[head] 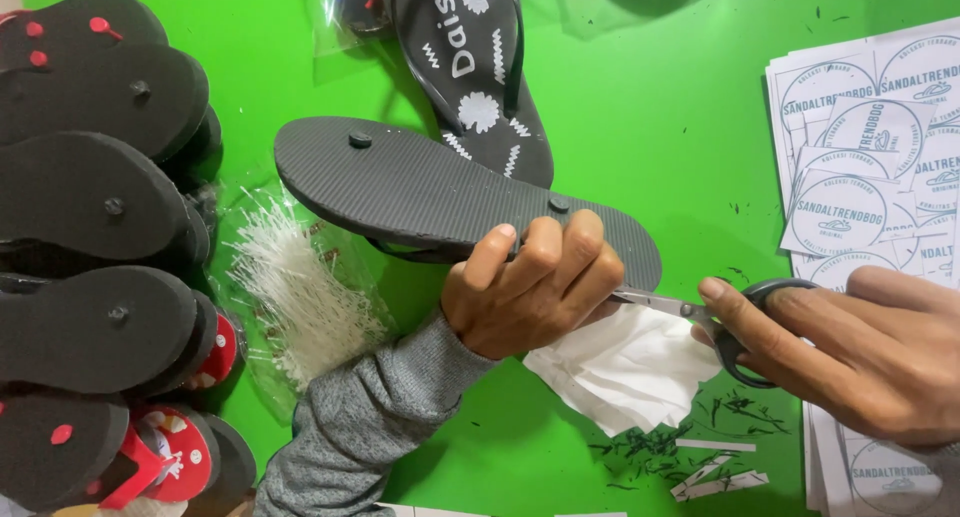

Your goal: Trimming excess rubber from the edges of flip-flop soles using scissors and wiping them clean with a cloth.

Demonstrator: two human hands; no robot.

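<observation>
- Left hand (530,289): fingers curled shut over the near edge of a dark grey flip-flop (440,192), gripping it at the heel end. Sleeve is grey knit (370,417).
- Flip-flop is held sole-up, ribbed underside toward the camera, lying roughly level, toe to the left. Two round strap plugs show through the sole: one near the toe (360,139), one near the heel just above the left fingers (558,204).
- Right hand (860,352): closed through the black handles of a pair of scissors (700,315), forefinger stretched along the top. Blades point left and their tips disappear beside the left hand's fingers at the sandal edge; how far the blades are parted cannot be told.
- White crumpled cloth or paper (625,367) lies on the green table (640,107) directly below the scissors, touching the left hand.
- Small dark trimmings (680,442) scattered on the table near the cloth, with a few white paper strips (715,477).
- Second sandal, strap side up, black with white flower pattern (480,67), lies behind the held one, partly under it.
- Far left: stack of black soles (90,207), some with red plugs, some red sandals at the bottom.
- Clear bag of thin white plastic fasteners (300,287) sits between the stack and the left forearm.
- Right edge: pile of white printed round-logo labels (870,147), partly under the right hand.
</observation>
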